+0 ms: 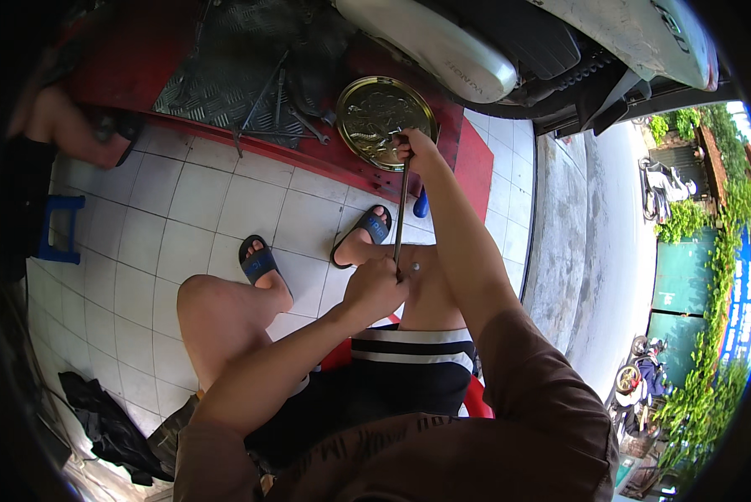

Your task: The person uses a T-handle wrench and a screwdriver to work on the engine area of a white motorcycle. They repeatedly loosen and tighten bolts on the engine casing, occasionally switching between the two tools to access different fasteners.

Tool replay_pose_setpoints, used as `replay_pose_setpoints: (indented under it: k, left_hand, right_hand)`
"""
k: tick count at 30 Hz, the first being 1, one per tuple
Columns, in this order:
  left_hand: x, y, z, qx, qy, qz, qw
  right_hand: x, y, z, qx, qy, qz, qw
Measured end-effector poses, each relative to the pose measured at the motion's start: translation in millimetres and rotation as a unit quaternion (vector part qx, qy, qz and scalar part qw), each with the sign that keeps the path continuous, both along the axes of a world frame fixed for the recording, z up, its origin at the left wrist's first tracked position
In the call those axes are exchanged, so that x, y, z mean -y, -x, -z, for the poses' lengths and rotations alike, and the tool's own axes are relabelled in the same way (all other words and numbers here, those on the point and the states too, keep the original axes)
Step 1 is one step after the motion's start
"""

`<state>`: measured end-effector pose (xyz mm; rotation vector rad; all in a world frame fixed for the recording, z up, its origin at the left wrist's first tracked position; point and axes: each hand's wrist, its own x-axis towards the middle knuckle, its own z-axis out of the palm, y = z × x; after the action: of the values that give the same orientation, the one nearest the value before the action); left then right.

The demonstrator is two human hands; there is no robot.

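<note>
Rod: I see a thin, straight metal rod [401, 213], dull grey and smooth, with a darker tip at its lower end.
Long axis: it runs almost straight away from me, from my knee up to the tray, tilted slightly right at the far end.
Left hand: my left hand [374, 286] is curled shut around the rod's near end, just above my bare knee.
Right hand: my right hand [413, 146] is stretched out, fingers pinched on the rod's far end, right at the near rim of the tray.
Tray: a round brass-coloured metal tray [367, 100], shiny, with raised embossed patterning and small metal bits lying in it.
Platform: the tray sits on a red platform [467, 151]; left of the tray lies a dark ribbed checker plate [217, 67] with long wrenches [267, 109] scattered on it.
Floor: below the tray, white square glazed tiles [175, 209] and my two dark slippers [258, 263].
Scooter: a glossy white scooter body [442, 46] hangs just beyond the tray.
</note>
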<state>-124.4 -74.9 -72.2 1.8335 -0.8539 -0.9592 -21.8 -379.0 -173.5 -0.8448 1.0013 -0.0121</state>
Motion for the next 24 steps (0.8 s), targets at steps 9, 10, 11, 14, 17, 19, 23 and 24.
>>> replay_pose_setpoints:
  k: [9,10,11,14,17,19,23,24]
  left_hand:
    - [-9.0,-6.1,-10.8,0.06,0.012,0.043,0.997]
    - [-7.3,-6.7,-12.4,0.077,0.013,0.043,0.996]
    - [-9.5,-10.1,-13.0,0.098,0.009,0.046,0.994]
    - [-10.8,-12.9,-7.2,0.177,0.06,0.021,0.982]
    - [-10.8,-18.3,-14.3,0.189,0.022,0.036,0.981]
    - [-14.9,-23.2,-20.3,0.203,0.027,0.025,0.978]
    - [-27.3,-47.7,-24.5,0.224,0.032,-0.02,0.974]
    - [-28.3,-50.9,-24.9,0.223,0.034,-0.04,0.973]
  right_hand:
    - [-23.0,-6.6,0.4,-0.126,0.292,-0.171,0.932]
    - [-21.9,0.6,-2.6,-0.141,0.324,-0.214,0.911]
    - [-25.5,0.2,-3.9,-0.142,0.322,-0.212,0.912]
    - [-27.3,-1.2,-1.8,-0.145,0.322,-0.218,0.91]
    - [-18.6,0.1,8.6,-0.168,0.345,-0.247,0.89]
    - [-11.4,3.4,14.1,-0.187,0.349,-0.262,0.88]
    - [-27.3,-6.4,8.5,-0.21,0.352,-0.286,0.866]
    - [-24.3,-4.4,8.7,-0.213,0.35,-0.299,0.862]
